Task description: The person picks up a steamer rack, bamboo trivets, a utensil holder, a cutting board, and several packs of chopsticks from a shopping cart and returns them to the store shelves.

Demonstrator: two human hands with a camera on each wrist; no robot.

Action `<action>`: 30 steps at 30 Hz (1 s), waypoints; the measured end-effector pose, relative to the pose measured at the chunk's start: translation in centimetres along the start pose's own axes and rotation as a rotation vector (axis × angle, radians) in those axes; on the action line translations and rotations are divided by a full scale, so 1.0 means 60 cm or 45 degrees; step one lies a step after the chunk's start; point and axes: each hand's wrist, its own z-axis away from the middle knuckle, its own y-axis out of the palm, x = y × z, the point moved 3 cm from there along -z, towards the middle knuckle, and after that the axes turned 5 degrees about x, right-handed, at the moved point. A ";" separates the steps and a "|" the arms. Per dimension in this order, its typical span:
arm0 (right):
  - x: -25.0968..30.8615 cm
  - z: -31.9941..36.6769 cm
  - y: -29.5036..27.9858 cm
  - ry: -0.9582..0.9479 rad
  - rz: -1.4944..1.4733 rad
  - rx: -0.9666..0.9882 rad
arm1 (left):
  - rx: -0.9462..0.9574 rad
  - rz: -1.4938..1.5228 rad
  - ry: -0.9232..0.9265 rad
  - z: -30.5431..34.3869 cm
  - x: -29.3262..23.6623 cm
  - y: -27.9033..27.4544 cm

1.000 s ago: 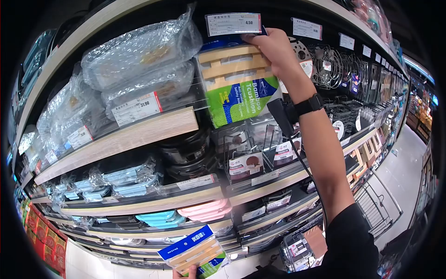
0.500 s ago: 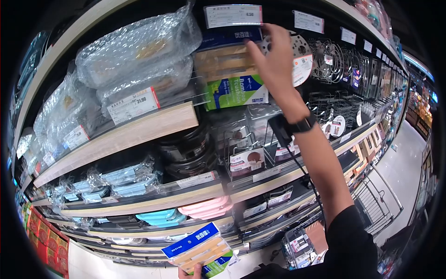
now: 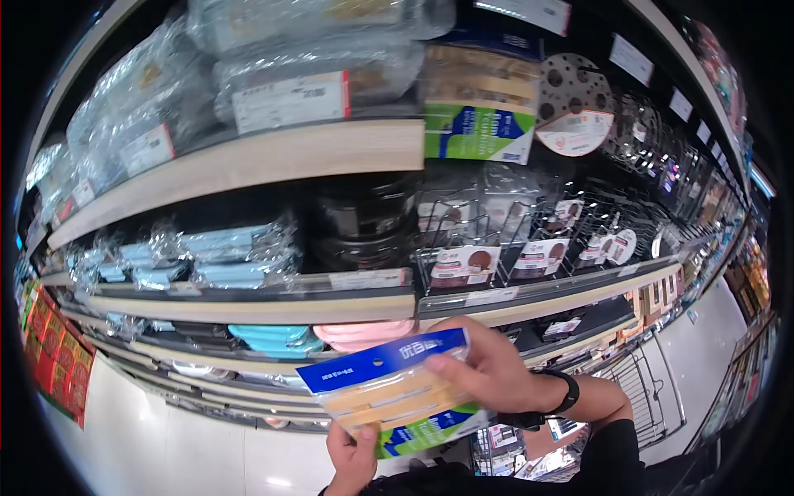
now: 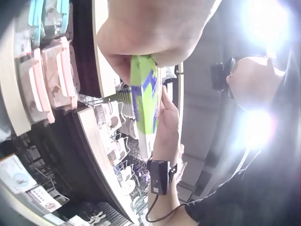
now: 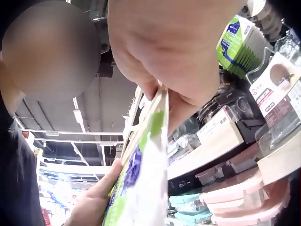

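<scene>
A packaged bamboo trivet [image 3: 389, 401] with a blue header and a green-and-blue label is held in front of the shelves, tilted up to the right in the head view. My left hand [image 3: 351, 459] grips its lower left edge, thumb on the front. At the upper right corner my right hand [image 3: 492, 376] pinches the blue header, thumb in front and fingers behind. In the left wrist view the pack [image 4: 143, 94] appears nearly edge-on between both hands. Similar bamboo trivet packs [image 3: 480, 132] hang on the shelf above.
Bubble-wrapped goods [image 3: 314, 78] fill the upper left shelf. Lower down are wrapped light-blue boxes [image 3: 231, 252] and pink containers [image 3: 364, 335]. Wire racks with cards [image 3: 463, 266] and a round perforated disc [image 3: 575, 91] are at right. A shopping cart [image 3: 653, 388] stands at lower right.
My right hand has let go of the hanging trivet pack and come down to the pack in my left hand. That pack has risen in view, and the head view has tipped downward.
</scene>
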 end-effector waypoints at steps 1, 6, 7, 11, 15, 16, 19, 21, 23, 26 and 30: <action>0.016 0.004 -0.016 0.137 -0.270 -0.050 | 0.010 0.091 -0.005 0.003 0.011 0.004; 0.119 -0.031 -0.180 -0.049 -0.126 -0.553 | 0.286 0.155 -0.161 0.011 0.024 -0.011; 0.120 -0.046 -0.221 -0.290 0.033 -0.585 | 0.248 0.091 -0.254 0.015 0.025 -0.020; 0.184 -0.093 -0.323 -0.351 0.111 -0.640 | 0.120 -0.098 -0.449 0.038 0.062 -0.078; 0.202 -0.167 -0.364 -0.391 0.090 -0.644 | 0.108 -0.122 -0.456 0.040 0.070 -0.100; 0.207 -0.179 -0.361 -0.452 0.036 -0.631 | 0.099 -0.121 -0.451 0.040 0.071 -0.104; 0.210 -0.202 -0.361 -0.525 -0.001 -0.638 | 0.099 -0.121 -0.409 0.037 0.075 -0.110; 0.204 -0.220 -0.366 -0.595 -0.079 -0.718 | 0.089 -0.110 -0.407 0.038 0.079 -0.112; 0.199 -0.231 -0.367 -0.607 -0.103 -0.716 | 0.082 -0.105 -0.409 0.037 0.078 -0.115; 0.191 -0.238 -0.369 -0.588 -0.159 -0.730 | 0.123 -0.093 -0.449 0.037 0.076 -0.117; 0.185 -0.243 -0.388 -0.583 -0.166 -0.773 | 0.141 -0.102 -0.461 0.037 0.083 -0.124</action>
